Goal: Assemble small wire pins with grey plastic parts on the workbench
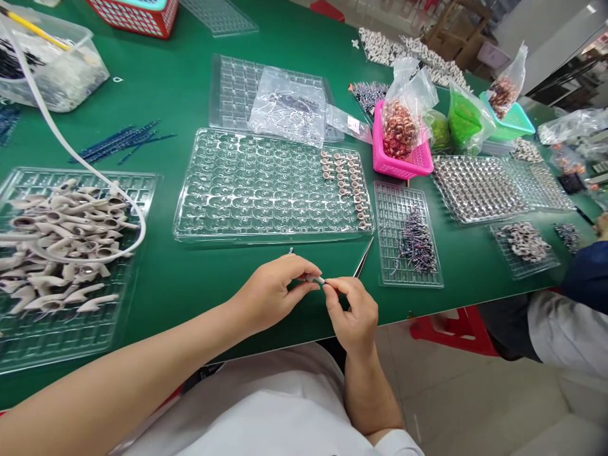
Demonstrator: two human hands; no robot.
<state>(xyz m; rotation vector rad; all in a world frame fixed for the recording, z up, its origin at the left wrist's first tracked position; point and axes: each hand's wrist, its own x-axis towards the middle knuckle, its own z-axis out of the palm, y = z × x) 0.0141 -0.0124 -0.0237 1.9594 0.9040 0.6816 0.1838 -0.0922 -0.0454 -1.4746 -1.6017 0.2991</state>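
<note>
My left hand (275, 291) pinches a small pale part (313, 278) between thumb and fingertips, over the table's front edge. Against the other end of that part, my right hand (354, 313) pinches something small and dark, too tiny to make out. Metal tweezers (363, 258) lie by my right hand, partly hidden by it. Behind both hands is a large clear tray (247, 183), with small pale pieces with copper-coloured rings in its right-hand columns. A smaller tray (387, 234) to the right holds a pile of dark thin wired parts (417, 244).
On the left, a tray (128, 183) is heaped with grey-beige shells (61, 234), and a white tube (57, 130) loops over it. A pink basket (403, 166) stands behind the wired parts. Another person's sleeve (586, 275) is at the far right.
</note>
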